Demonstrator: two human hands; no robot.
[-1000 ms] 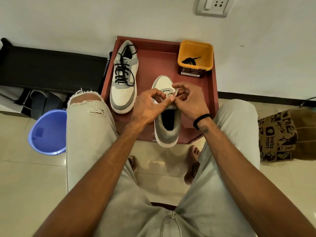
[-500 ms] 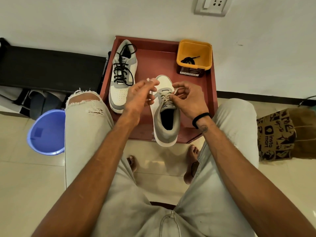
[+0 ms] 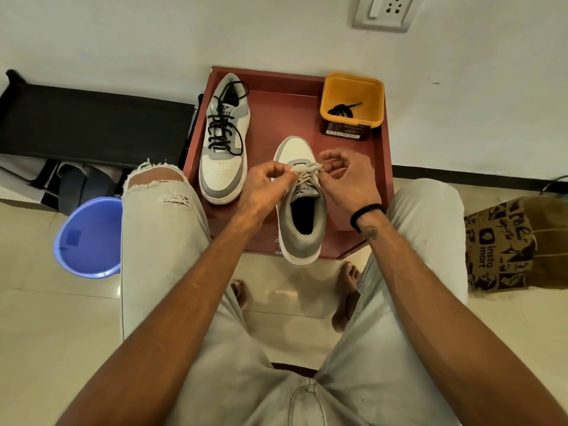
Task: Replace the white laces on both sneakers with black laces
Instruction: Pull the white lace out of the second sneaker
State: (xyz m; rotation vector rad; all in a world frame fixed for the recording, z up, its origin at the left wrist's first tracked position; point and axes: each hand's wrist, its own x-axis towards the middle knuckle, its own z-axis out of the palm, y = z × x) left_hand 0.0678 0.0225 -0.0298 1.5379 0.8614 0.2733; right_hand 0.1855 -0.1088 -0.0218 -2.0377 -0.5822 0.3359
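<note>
Two grey and white sneakers lie on a red-brown table (image 3: 276, 118). The left sneaker (image 3: 222, 161) carries a black lace (image 3: 221, 124). The right sneaker (image 3: 302, 229) still has a white lace (image 3: 305, 175) across its upper eyelets. My left hand (image 3: 264, 186) pinches the white lace at the sneaker's left side. My right hand (image 3: 347, 179) pinches the lace at the right side, fingers curled. A loose black lace (image 3: 341, 109) lies coiled in a yellow tub (image 3: 352, 93) at the table's back right.
A blue bucket (image 3: 89, 238) stands on the floor at the left. A brown paper bag (image 3: 516, 244) sits at the right. A black bench (image 3: 92, 124) runs along the wall at the left. My knees flank the table's front edge.
My left hand swung out to the left and came back to the white lace. The right hand stayed at the lace's right side.
</note>
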